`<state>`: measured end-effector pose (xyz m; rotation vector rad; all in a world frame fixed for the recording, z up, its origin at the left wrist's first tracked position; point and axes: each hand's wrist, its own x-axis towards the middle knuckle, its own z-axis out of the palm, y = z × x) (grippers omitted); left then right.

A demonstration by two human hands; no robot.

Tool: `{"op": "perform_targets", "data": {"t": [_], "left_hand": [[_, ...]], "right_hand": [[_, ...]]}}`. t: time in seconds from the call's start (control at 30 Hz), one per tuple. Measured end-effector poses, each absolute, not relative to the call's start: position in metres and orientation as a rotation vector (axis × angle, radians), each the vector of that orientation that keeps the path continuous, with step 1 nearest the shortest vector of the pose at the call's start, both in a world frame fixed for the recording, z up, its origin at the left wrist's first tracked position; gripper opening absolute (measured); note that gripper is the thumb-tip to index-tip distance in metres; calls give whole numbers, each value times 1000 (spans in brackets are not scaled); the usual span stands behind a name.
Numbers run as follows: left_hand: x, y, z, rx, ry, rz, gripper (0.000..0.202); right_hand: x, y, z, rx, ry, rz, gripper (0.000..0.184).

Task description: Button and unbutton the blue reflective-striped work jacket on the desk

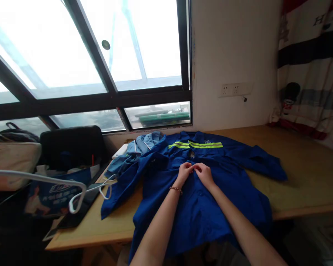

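Daylight enters through the window (pixel 97 62), its panes (pixel 158 40) overexposed to near white; the wall (pixel 230 48) and the curtain (pixel 316 81) lie in dim, greyish shade, with the lower left darkest. Wide-angle distortion slants the window frame (pixel 155 96) and stretches the edges of view; fine detail on the blue jacket (pixel 194 216) appears soft
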<state>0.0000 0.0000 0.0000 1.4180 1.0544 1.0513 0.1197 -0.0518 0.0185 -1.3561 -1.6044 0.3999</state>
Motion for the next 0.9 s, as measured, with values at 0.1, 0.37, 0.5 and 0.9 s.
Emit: {"op": "perform_targets", "data": {"t": [0.1, 0.37, 0.5, 0.9], "left_hand": [[-2, -1, 1, 1305, 1055, 972, 30], [-13, -2, 12, 839, 907, 742, 14], [-16, -2, 15, 771, 860, 742, 12], [-16, 3, 8, 516, 769, 758, 20]], "right_hand": [[118, -46, 9, -1345, -1511, 440, 14], [122, -50, 13, -1163, -1564, 517, 16], [120, -52, 11, -1179, -1580, 385, 16], [121, -60, 6, -1152, -1610, 125, 17]]}}
